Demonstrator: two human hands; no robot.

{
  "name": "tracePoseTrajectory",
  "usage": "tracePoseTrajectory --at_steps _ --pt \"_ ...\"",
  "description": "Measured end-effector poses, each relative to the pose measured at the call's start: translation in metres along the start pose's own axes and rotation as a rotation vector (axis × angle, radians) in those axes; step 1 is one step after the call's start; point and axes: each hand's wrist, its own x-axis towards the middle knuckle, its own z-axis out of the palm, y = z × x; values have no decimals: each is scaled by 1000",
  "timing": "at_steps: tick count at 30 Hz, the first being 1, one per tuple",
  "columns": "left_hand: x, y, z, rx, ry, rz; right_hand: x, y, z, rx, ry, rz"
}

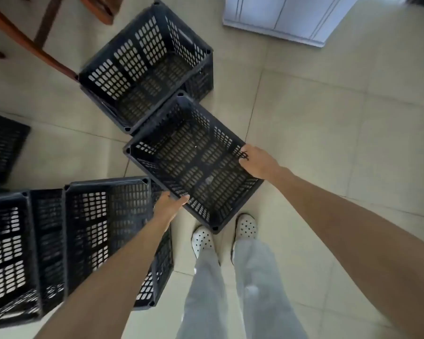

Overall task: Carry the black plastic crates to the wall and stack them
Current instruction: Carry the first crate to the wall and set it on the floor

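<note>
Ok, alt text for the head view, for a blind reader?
The left hand and right hand grip opposite rims of an empty black crate over a tiled floor. Other black crates stand ahead and to the left.

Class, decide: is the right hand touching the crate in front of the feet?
Touching. Head view: the right hand grips the crate by its rim.

The floor (328, 118) is laid with large, pale beige tiles with thin grout lines and a soft sheen. Reddish-brown wooden furniture legs (22, 37) slant across the top left corner, and a pale panelled unit (284, 18) stands on the tiles at the top right.
</note>
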Motion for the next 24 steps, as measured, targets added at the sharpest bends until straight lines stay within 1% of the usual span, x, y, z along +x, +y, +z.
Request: tracePoseTrajectory --at_steps 3,6,8,12,14,18,20,24 --pt "40 -12 24 -155 53 -32 44 23 14 -1 19 49" --pt "85 -20 41 -241 144 -159 89 42 31 -13 42 72" --pt "115 -26 48 -350 200 -226 117 51 46 -8 51 90" --pt "155 -37 53 -602 302 -272 163 60 75 16 25 102" --pt "167 -36 52 -721 336 -292 179 61 82 13 25 146" --pt "165 -23 48 -787 306 -341 189 59 74 109 112 228" --pt "155 -11 42 -796 264 -345 183 58 65 156 138 295" --pt "123 24 29 -723 160 -361 145 62 39 199 172 436"
